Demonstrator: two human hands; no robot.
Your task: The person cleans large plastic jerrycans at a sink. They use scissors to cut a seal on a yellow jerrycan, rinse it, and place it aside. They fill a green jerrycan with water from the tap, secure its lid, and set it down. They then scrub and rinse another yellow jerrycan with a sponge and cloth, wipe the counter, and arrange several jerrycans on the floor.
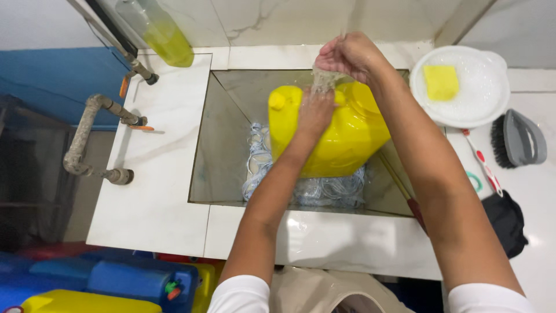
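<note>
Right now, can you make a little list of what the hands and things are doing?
Place: white tiled basin with water in it
Left hand: resting on the yellow jug
Right hand: above the jug, squeezing a wet scrubber
In basin: jug, blue-white cloth
Right side: white bowl with foam and yellow sponge, grey brush, toothbrush
Left side: pipes with taps, bottle of yellow liquid

Jerrycan (341,139) in basin (223,145) (on netting (260,156))

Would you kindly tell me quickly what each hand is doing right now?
Left hand: pressed on the yellow jerrycan, grip unclear.
Right hand: closed, squeezing a wet scrubbing pad.
</note>
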